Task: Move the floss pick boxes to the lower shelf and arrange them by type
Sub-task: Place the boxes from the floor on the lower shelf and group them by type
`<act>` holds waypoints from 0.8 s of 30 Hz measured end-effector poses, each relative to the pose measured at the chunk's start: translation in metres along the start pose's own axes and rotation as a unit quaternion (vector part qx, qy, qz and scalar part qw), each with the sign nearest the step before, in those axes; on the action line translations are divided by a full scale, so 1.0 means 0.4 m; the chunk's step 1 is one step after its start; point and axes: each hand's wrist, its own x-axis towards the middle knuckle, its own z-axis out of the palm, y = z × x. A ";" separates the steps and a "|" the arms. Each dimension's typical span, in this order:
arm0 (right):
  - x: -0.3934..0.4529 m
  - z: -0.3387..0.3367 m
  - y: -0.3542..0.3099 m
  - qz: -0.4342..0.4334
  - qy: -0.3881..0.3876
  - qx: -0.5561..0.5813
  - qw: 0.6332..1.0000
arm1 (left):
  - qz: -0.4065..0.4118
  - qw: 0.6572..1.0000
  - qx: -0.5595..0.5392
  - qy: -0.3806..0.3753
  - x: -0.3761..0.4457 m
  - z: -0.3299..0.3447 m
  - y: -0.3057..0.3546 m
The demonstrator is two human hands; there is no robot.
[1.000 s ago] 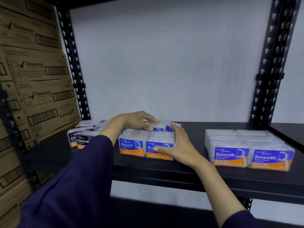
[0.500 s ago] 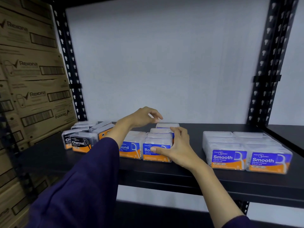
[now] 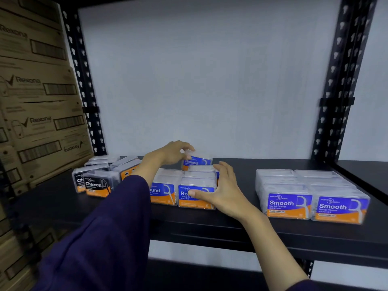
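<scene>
Left grip [image 3: 172, 153]: fingers pinching a Round box [image 3: 197, 161] at its top left corner, box tilted and raised at the back of the Round group. Right grip [image 3: 220, 187]: thumb across the label of the front Round box [image 3: 196, 195], fingers curled over its right side, holding it on the black shelf [image 3: 231, 225]. Second front Round box [image 3: 164, 191] sits just left of it, touching, partly hidden by the left sleeve [image 3: 100, 234]. Charcoal boxes [image 3: 97, 183] clustered at shelf left, some behind them lying askew. Smooth boxes [image 3: 310, 194] in neat rows at shelf right, well apart from the Round group. Rexona cartons [image 3: 35, 101] stacked beyond the left upright.
</scene>
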 end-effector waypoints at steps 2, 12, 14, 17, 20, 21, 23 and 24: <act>-0.001 -0.001 0.000 0.004 -0.002 -0.002 1.000 | -0.017 0.999 -0.017 0.040 -0.026 -0.028 -0.043; -0.009 -0.007 -0.018 0.009 -0.010 0.013 1.000 | -0.095 0.986 -0.131 -0.047 -0.133 -0.054 -0.172; -0.009 -0.006 -0.018 0.010 -0.008 0.018 1.000 | -0.083 0.981 -0.176 -0.013 -0.148 -0.034 -0.157; -0.009 -0.005 -0.017 0.005 -0.004 0.019 1.000 | -0.074 0.961 -0.266 0.008 -0.173 0.001 -0.119; -0.007 -0.005 -0.016 0.005 0.001 0.012 1.000 | -0.089 0.924 -0.373 0.011 -0.200 0.020 -0.104; -0.007 -0.005 -0.016 0.004 0.001 0.011 1.000 | -0.092 0.907 -0.410 0.005 -0.209 0.022 -0.107; -0.007 -0.004 -0.015 0.002 -0.001 0.013 1.000 | -0.087 0.879 -0.469 -0.001 -0.225 0.027 -0.116; -0.006 -0.004 -0.013 0.002 -0.004 0.016 1.000 | -0.083 0.865 -0.495 0.004 -0.232 0.032 -0.122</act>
